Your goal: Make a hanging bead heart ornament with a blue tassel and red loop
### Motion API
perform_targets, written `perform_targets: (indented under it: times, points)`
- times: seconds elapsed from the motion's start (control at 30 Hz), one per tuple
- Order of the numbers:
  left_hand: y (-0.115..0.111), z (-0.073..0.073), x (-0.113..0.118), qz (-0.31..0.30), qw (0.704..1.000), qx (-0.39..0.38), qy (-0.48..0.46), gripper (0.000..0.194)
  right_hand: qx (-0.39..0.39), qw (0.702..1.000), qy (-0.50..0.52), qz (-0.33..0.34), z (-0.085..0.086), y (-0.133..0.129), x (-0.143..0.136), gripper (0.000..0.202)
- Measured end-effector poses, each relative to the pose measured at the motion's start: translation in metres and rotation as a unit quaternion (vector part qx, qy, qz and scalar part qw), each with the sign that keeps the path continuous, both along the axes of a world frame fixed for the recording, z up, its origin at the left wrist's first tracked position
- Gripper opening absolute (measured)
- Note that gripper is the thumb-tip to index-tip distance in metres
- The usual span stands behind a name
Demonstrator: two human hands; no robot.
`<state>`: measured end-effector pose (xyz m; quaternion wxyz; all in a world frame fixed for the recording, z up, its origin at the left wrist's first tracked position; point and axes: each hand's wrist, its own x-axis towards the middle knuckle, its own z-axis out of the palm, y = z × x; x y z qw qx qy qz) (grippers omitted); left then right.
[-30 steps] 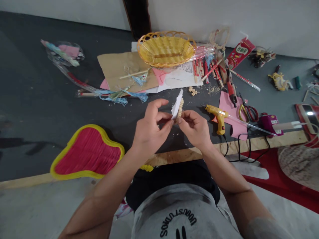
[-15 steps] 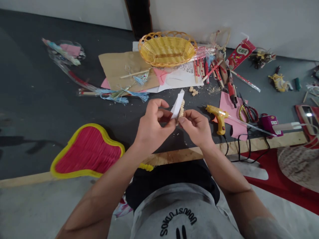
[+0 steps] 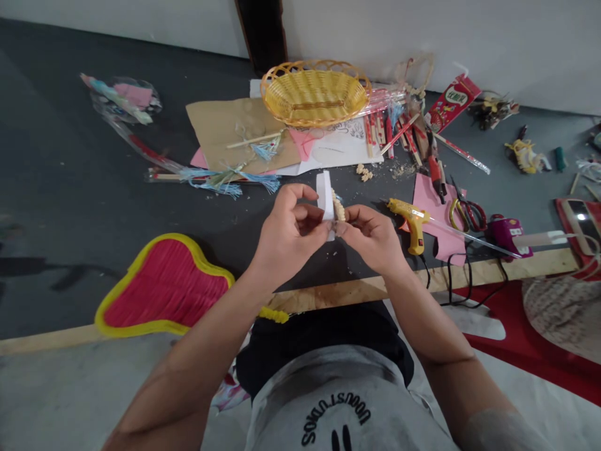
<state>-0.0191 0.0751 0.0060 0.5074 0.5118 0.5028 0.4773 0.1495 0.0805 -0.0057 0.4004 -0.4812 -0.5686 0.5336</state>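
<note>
My left hand (image 3: 293,228) pinches a folded strip of white paper (image 3: 324,193) between thumb and fingers, above the dark table. Right beside the paper, a short beige beaded or braided piece (image 3: 337,208) stands tilted, its lower end at the fingertips of my right hand (image 3: 369,235). My right thumb and index finger are closed on that piece, and the two hands' fingertips nearly meet. Small beige clusters (image 3: 364,172) lie on the table beyond. To the right rests a yellow glue gun (image 3: 410,220).
A wicker basket (image 3: 315,95) stands on papers at the back. Scissors (image 3: 467,212) and a purple power block (image 3: 509,236) are at the right. A red and yellow padded shape (image 3: 164,285) lies at the left front edge. Tasselled sticks (image 3: 225,178) lie behind my hands.
The white paper has turned from leaning right to nearly upright and shifted left. The beige piece now tilts left and shows more clearly beside it.
</note>
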Motion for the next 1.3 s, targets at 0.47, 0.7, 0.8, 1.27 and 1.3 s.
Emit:
perform_targets:
  times: [0.47,0.7,0.8,1.27,1.3]
  points:
    - [0.011,-0.002,-0.006,-0.007,0.999,-0.028,-0.026,0.036,-0.010,0.999,0.022,0.029,-0.001,0.002,-0.003,0.026]
    - [0.002,-0.005,-0.007,0.026,0.991,0.058,0.120,0.017,0.144,0.981,-0.121,0.044,0.007,-0.006,-0.009,0.009]
    - [-0.003,-0.004,-0.006,0.034,0.974,0.101,0.198,0.014,0.059,0.997,-0.036,0.035,0.003,-0.003,-0.008,0.021]
    - [-0.009,-0.011,0.003,0.106,0.977,0.076,0.167,0.015,-0.106,0.989,0.104,0.029,-0.006,0.003,-0.007,0.039]
    - [-0.008,-0.013,0.003,0.110,0.983,0.061,0.132,0.018,-0.114,0.986,0.116,0.026,-0.008,0.003,-0.007,0.037]
